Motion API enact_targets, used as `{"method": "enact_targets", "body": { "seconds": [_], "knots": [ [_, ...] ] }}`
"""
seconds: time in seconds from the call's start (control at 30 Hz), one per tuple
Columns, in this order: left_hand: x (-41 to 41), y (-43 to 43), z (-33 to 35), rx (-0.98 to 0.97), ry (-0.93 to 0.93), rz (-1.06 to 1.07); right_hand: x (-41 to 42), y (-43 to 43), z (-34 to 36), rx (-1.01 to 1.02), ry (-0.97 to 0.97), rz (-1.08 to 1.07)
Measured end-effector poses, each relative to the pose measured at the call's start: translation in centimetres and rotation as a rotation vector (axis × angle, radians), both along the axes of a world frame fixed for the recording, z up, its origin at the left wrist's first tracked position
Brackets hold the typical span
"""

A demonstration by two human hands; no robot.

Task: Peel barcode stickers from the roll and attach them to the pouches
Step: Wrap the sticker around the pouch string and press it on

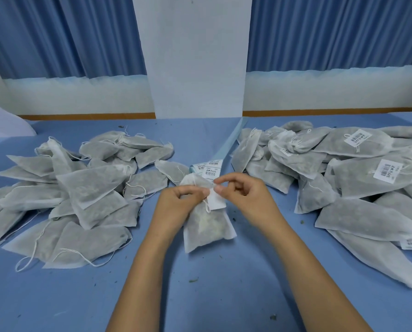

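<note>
A blue table top (212, 283) carries two heaps of grey-white drawstring pouches of thin fabric, with dark loose filling showing through the cloth. The left heap (75, 195) shows no labels. In the right heap (343, 178), several pouches bear white barcode labels. Between the heaps lies the middle pouch (205, 228), of the same kind but with paler filling, its gathered neck pointing away from the person. The left hand (176, 200) grips that neck with its fingers curled round it. Its thumb tip is at the top left corner of a small white rectangular sticker (216, 202). The right hand (243, 195), fingers curled, pinches the sticker's top edge between thumb and forefinger. The sticker lies over the middle pouch's upper part, just below both thumbs. Just behind the neck lies a pale-blue strip of barcode stickers (208, 167).
</note>
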State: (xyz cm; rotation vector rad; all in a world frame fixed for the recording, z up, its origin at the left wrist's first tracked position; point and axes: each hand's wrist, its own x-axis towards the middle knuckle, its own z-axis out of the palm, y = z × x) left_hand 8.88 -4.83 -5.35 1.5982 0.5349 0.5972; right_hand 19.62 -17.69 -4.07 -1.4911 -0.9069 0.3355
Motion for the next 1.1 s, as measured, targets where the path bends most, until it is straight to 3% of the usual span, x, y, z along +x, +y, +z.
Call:
{"method": "enact_targets", "body": {
  "seconds": [0.43,0.63,0.97,1.1],
  "knots": [
    [-0.1,-0.2,0.3,0.068,-0.021,-0.026,0.7,-0.6,0.2,-0.125,0.043,0.021],
    [0.0,0.2,0.0,0.081,0.001,-0.010,2.9,-2.7,1.3,0.073,0.132,-0.039],
    [0.7,0.5,-1.1,0.103,0.013,0.043,1.9,-1.7,0.8,0.252,0.192,0.192],
    [0.5,0.5,-0.8,0.051,0.015,-0.051,1.8,-1.3,0.6,0.260,0.182,0.248]
  ]
}}
